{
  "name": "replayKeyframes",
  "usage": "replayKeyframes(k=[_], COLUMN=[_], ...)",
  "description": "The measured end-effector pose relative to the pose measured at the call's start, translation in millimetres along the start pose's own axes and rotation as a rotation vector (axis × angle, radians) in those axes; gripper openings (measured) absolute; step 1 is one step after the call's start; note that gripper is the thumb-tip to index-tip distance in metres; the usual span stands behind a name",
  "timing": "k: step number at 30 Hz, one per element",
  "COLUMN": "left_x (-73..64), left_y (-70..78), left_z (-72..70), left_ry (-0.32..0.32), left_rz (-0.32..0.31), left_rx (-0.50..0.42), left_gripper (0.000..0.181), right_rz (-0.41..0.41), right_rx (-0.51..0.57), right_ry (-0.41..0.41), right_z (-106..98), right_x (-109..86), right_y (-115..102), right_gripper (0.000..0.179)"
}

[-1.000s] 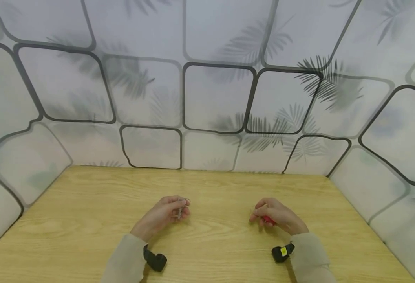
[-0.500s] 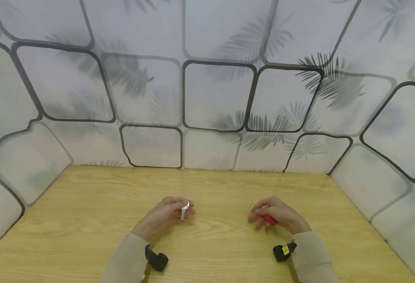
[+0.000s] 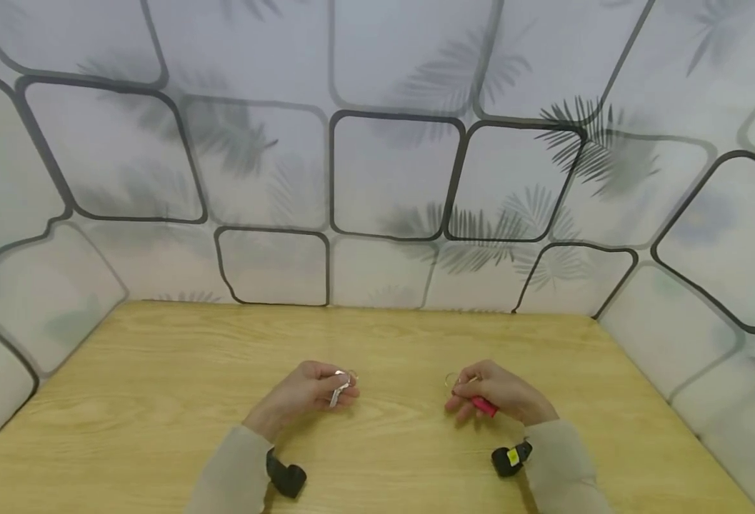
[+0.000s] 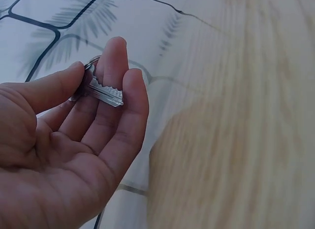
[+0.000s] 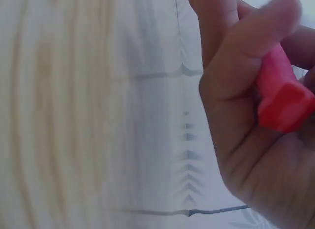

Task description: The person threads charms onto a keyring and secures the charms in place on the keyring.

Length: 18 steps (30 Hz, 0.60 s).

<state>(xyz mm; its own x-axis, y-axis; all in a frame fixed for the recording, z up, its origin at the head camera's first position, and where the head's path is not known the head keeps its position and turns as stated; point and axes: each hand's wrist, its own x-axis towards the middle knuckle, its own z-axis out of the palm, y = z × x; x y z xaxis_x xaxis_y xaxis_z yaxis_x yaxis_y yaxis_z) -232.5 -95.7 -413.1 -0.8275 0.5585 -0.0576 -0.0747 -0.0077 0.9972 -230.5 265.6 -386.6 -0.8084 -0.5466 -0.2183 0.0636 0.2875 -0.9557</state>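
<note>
My left hand [image 3: 296, 396] pinches a silver key [image 4: 107, 93] between thumb and fingers above the table. The key's toothed blade lies across the fingers in the left wrist view, and the thumb covers part of its head. A small metal ring [image 4: 92, 60] loops at the head, by the thumb tip. On the other side, my right hand [image 3: 502, 391] grips a red keychain [image 5: 283, 98] between its thumb and fingers. Its blunt end points back toward the palm, and a thin metal ring [image 3: 446, 381] sticks out past the fingertips. A gap separates the two hands.
Both hands are over a light wood-grain table [image 3: 390, 343]. A pale wall covering [image 3: 390, 178] with dark outlines and leaf patterns rises behind it and along both sides. Black cameras are strapped at the left wrist [image 3: 287, 478] and the right wrist [image 3: 507, 460].
The left hand has shifted slightly right, and the key shows more than a second ago. The right hand has moved slightly left, with more of the red keychain and its ring in sight.
</note>
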Motion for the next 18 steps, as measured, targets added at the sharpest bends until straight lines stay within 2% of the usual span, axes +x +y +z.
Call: replayKeyframes(k=[8,18], left_x=[-0.3,-1.2], left_y=[4.1,5.5], left_z=[4.9,8.8], left_ry=[-0.039,-0.051], left_rz=[0.036,0.021], left_rx=[0.03,0.024], left_gripper=[0.034,0.034], right_rz=[-0.023,-0.021], right_rx=[-0.032,-0.006], right_ry=[0.003,-0.094], right_z=[8,15], right_x=[7.6,12.0], right_y=[-2,-3], right_gripper=[0.021,0.027])
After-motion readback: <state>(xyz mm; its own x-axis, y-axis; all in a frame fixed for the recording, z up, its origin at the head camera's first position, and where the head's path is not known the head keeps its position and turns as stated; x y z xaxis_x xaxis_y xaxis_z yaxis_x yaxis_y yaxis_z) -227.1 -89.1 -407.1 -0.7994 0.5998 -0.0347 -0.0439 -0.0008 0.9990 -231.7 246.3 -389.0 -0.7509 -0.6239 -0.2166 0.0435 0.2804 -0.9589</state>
